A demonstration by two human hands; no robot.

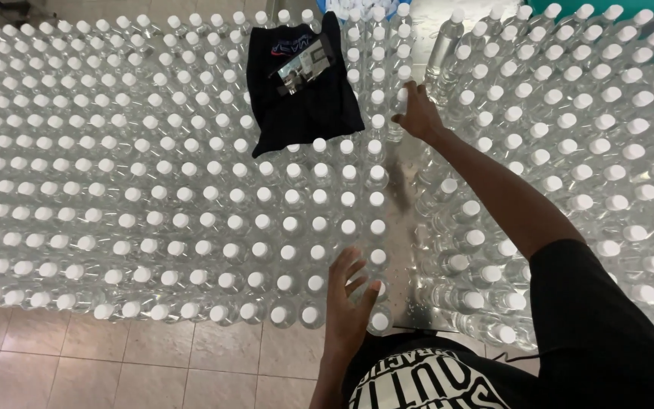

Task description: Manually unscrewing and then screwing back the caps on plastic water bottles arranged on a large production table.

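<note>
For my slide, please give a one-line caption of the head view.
Two bare hands, left hand near, right hand far, touch capped clear bottles crowding a metal table.

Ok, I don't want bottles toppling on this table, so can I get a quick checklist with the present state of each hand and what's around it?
1. Right hand touching a clear plastic white-capped bottle at the far end of the gap: ok.
2. Right hand's grip closed: cannot tell.
3. Left hand open, fingers spread at the near bottles: ok.
4. Bare metal table strip between the two bottle blocks unobstructed: ok.
5. Bottles upright: ok.
6. Black folded cloth lying on bottle caps, away from both hands: ok.
</note>
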